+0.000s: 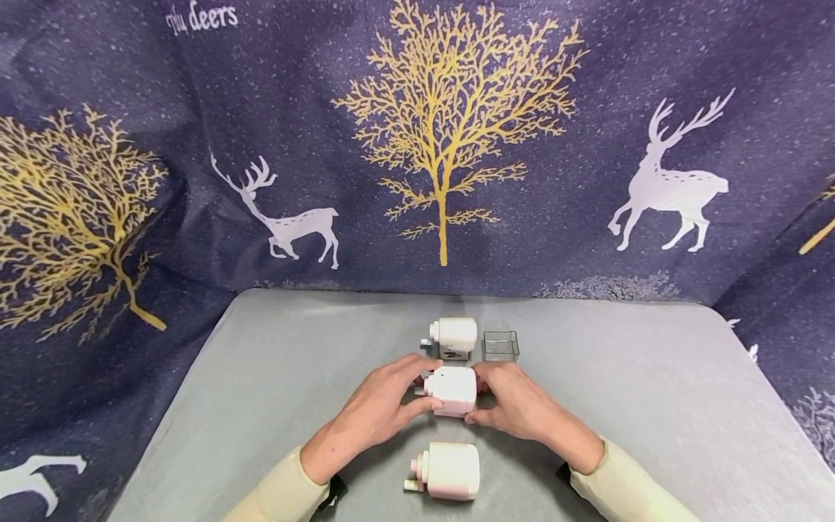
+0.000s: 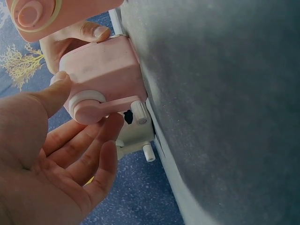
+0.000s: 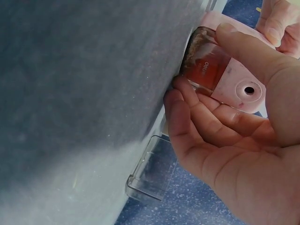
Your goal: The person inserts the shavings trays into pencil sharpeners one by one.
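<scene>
A pink crank pencil sharpener (image 1: 454, 390) sits on the table between both hands. My left hand (image 1: 385, 406) grips its crank side, the thumb on the near face and the fingers around the far side by the crank (image 2: 117, 105). From the other end my right hand (image 1: 515, 399) holds it, thumb and fingertips at the clear shavings drawer (image 3: 204, 61). Wood shavings show inside that drawer, and a round pencil hole is beside it in the right wrist view.
Behind stands a white crank sharpener (image 1: 454, 333), with a loose clear drawer (image 1: 501, 346) to its right. Another pink sharpener (image 1: 453, 471) stands nearer me, its crank pointing left. A dark cloth (image 1: 522, 239) with deer and trees hangs behind the grey table (image 1: 261, 377).
</scene>
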### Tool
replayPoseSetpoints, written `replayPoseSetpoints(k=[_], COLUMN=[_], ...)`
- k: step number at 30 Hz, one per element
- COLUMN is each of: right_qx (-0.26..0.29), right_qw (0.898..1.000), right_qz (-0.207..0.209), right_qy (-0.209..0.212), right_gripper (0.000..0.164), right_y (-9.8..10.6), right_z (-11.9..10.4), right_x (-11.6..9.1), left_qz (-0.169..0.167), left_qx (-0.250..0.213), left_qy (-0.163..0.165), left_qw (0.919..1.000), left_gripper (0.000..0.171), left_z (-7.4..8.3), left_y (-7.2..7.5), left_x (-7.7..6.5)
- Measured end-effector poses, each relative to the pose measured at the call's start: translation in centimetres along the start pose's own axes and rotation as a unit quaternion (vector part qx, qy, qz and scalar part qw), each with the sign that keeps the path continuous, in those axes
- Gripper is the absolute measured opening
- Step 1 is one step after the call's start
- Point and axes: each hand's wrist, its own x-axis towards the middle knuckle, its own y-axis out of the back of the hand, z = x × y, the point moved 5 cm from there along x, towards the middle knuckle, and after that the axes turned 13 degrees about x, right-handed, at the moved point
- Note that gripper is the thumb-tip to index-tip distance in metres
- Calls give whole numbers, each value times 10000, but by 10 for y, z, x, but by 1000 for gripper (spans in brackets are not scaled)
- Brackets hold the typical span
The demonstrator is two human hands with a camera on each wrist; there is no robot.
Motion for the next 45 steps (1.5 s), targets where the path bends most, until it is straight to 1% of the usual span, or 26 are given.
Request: replayPoseSetpoints(k=[5,21,35,40,45], right_qx=[19,150,136,155,243], right_qw=[10000,9999,9998,9995,9990], right_qz=[-16,13,85,127,141], right_qy=[-2,-40,92,255,341], right_gripper=[42,44,43,42,42], right_y=[0,2,3,4,5], right_z=[0,2,3,4,5], right_x=[0,-1,-3,-4,-6], left_qz=[21,-55,-44,-74,-113], left_qx=[27,54,31,97,231], left_qy=[-16,57,96,89,18], left_qw=[10000,10000,9999,9999,9997], left_gripper=[55,56,58,60,66], left_z=[0,-2,-4,-6,-6], left_y=[0,-1,-2,-2,-1], left_x=[0,1,0,0,0])
